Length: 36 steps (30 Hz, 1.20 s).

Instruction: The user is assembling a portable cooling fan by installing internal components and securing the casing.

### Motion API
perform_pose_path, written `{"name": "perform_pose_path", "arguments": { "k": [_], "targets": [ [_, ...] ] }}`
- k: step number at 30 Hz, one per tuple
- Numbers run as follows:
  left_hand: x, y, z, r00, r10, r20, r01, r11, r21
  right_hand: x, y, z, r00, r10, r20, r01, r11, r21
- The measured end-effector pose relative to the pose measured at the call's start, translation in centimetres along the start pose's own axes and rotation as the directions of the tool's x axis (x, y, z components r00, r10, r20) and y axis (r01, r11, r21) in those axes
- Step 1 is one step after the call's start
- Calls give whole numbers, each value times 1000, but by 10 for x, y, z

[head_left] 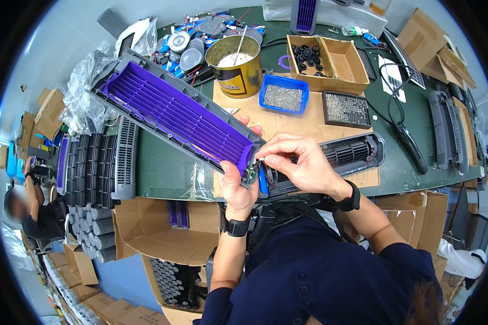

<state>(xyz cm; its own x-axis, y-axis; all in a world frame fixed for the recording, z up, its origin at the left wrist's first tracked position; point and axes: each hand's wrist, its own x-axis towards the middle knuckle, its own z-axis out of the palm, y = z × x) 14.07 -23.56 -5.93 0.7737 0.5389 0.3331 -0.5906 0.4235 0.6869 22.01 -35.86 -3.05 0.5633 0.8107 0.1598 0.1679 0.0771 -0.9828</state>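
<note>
A: On the far left we see a person (35, 208) in dark clothes bending, and near them a row of grey ribbed plastic grilles (97, 168) standing on edge, with grey cylinders (92, 235) stacked below in an open cardboard box (162, 233).

B: Then we come to the long panel (173, 116). It has a grey plastic frame and a purple inside with many thin parallel slats, and it is tilted up from the green table (162, 173), its far end high at the left.

A: We see the left hand (237, 184) closed around the lower right end of this panel, thumb on top and fingers under it. A black band sits on the wrist.

B: The right hand (301, 162) is just beside it. Its fingertips are pinched together at the corner of the panel, touching it; if a small part is between them, we cannot tell.

A: Under this hand lies a black cylindrical fan roller (347, 151) with fine blades, on a brown cardboard sheet (287, 122).

B: Behind, we see a round golden metal can (234, 67), a blue tray of small screws (283, 93), and a cardboard box with black rings (325, 62).
</note>
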Motion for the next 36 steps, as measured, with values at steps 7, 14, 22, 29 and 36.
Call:
{"name": "perform_pose_path", "arguments": {
  "k": [7,14,22,29,36],
  "targets": [
    [-1,-4,1,999,27,22,-29,995,96,2,0,3,981,193,2,-191,970,148],
    [-1,-2,2,999,-16,51,8,988,154,8,3,-4,968,251,28,-250,933,260],
    [-2,3,10,994,-56,91,30,964,265,12,3,-4,940,335,56,-332,870,364],
    [-1,4,10,997,-64,32,53,964,262,1,-5,12,959,210,-189,-197,977,84],
    [-4,2,8,995,-75,71,52,956,289,3,2,19,971,-20,-239,-2,996,-89]
  ]
}}
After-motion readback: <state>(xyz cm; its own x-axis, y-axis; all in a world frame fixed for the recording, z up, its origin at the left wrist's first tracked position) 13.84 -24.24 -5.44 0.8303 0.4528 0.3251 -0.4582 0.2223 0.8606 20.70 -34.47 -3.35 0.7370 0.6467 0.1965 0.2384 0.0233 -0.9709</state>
